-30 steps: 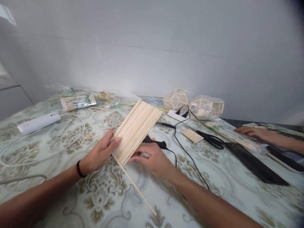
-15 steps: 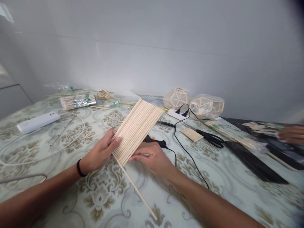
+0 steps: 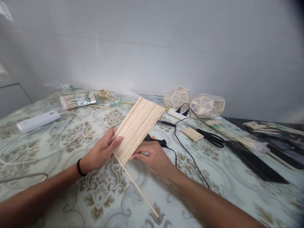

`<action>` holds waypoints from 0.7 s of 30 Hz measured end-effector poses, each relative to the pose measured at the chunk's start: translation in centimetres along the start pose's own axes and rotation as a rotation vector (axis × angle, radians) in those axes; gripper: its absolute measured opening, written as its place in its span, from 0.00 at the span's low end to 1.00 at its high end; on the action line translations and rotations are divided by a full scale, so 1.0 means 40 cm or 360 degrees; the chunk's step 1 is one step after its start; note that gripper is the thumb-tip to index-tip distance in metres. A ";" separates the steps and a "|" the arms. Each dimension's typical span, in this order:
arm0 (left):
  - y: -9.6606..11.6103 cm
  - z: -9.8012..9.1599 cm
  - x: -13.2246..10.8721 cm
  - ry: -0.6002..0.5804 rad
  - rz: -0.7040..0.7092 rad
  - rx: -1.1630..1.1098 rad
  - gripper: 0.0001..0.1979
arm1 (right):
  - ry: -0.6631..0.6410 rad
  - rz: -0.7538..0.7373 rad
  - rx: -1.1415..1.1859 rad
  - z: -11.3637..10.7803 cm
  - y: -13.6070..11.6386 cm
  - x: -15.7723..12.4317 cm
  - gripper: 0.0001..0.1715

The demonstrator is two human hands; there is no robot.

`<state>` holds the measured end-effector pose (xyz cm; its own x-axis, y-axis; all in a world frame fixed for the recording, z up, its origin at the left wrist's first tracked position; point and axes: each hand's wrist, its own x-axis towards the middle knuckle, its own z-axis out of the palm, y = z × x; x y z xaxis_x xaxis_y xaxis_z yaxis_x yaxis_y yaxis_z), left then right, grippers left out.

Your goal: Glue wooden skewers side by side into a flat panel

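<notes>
A flat panel of wooden sticks (image 3: 139,128) laid side by side is held up at a slant over the table. My left hand (image 3: 103,148) grips its left edge, thumb on the face and fingers behind. At the panel's lower right edge my right hand (image 3: 152,155) is closed, thumb and fingers pinching there; part of the hand is behind the panel. One long stick (image 3: 139,188) runs from the lower end of the panel down toward me. Behind my right hand lies a black glue gun (image 3: 156,141), partly covered.
A white power strip (image 3: 177,114) with black cords stands behind, near two stick polyhedra (image 3: 177,98). Black-handled scissors (image 3: 211,138), a small stick panel (image 3: 192,133) and a dark broad blade (image 3: 256,163) lie right. Leftward are wrapped sticks (image 3: 78,99) and a white power bank (image 3: 39,121).
The other person's hand at the far right has gone out of view. My hands and the stick panel have hardly moved.
</notes>
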<state>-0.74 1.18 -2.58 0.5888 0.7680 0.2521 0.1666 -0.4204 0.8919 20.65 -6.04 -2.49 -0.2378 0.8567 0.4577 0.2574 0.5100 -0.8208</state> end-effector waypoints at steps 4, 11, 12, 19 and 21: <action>0.000 0.000 0.000 0.0020 -0.0008 -0.0016 0.20 | 0.0001 0.0028 -0.0009 -0.001 -0.004 0.001 0.09; -0.006 -0.003 0.004 -0.0038 -0.0091 -0.0125 0.21 | 0.0014 0.0083 -0.0056 -0.001 0.002 0.003 0.07; -0.006 -0.004 0.004 -0.0046 -0.0095 -0.0142 0.21 | 0.0015 0.0096 -0.0068 0.000 0.003 0.003 0.07; -0.007 -0.018 0.014 -0.0055 -0.0130 -0.0429 0.18 | 0.0105 0.0234 -0.0214 -0.015 0.004 0.010 0.06; -0.012 -0.024 0.020 -0.0037 -0.0097 -0.0506 0.18 | 0.0180 0.0286 -0.0241 -0.029 0.004 0.015 0.06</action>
<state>-1.11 2.45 -2.45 0.6037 0.7745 0.1891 -0.0510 -0.1991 0.9786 21.64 -5.36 -1.94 -0.0715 0.9334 0.3517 0.4253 0.3475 -0.8357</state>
